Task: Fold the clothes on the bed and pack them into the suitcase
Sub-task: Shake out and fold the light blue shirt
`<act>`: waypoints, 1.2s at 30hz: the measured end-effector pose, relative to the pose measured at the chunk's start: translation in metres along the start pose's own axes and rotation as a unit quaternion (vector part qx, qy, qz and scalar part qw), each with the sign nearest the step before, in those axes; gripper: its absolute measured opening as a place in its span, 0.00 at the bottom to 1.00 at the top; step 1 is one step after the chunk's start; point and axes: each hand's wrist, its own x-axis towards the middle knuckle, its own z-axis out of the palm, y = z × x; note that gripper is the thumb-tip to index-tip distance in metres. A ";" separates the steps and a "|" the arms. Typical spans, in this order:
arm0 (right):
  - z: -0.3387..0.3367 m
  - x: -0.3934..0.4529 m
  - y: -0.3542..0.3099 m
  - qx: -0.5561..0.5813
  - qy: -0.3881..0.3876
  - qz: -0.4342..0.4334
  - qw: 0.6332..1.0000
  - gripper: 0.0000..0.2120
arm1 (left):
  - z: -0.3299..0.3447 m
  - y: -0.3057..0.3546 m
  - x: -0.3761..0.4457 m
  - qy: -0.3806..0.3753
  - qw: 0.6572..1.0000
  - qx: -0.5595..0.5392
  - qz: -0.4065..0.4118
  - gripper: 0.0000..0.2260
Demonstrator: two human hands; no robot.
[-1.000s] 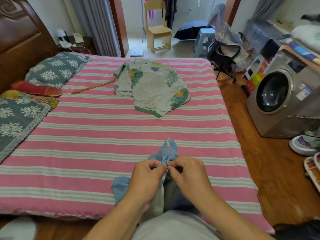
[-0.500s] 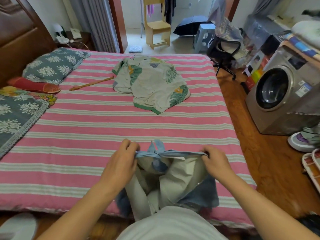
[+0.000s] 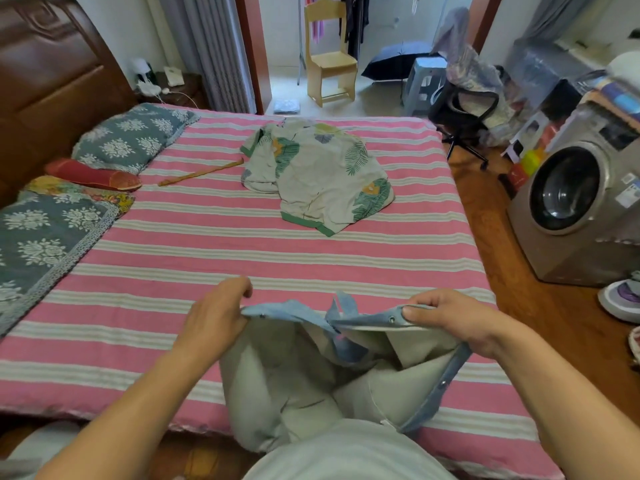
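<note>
Fingers of the left hand (image 3: 216, 315) and the right hand (image 3: 450, 320) each pinch one end of the blue trimmed edge of a pale garment (image 3: 304, 382), holding it stretched between them over the near edge of the bed (image 3: 173, 258). The rest hangs limp toward the person's body, so it looks light, soft and floppy; the snap-studded blue band seems the firmest place to grip. A leaf-print garment (image 3: 322, 174) lies rumpled near the far edge, waiting to be folded. No suitcase is in view. A washing machine (image 3: 575, 206) stands beyond the right edge.
</note>
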 end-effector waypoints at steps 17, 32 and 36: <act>0.097 0.018 -0.015 0.136 0.243 -0.071 0.958 0.12 | 0.005 0.066 -0.020 0.000 0.960 -0.265 -0.093 0.16; 0.135 0.007 -0.023 0.033 0.258 -0.133 0.956 0.07 | 0.012 0.118 -0.051 -0.008 0.916 -0.389 -0.100 0.11; 0.138 0.007 -0.019 -0.077 0.247 -0.179 0.949 0.07 | 0.012 0.123 -0.054 -0.034 0.912 -0.398 -0.095 0.08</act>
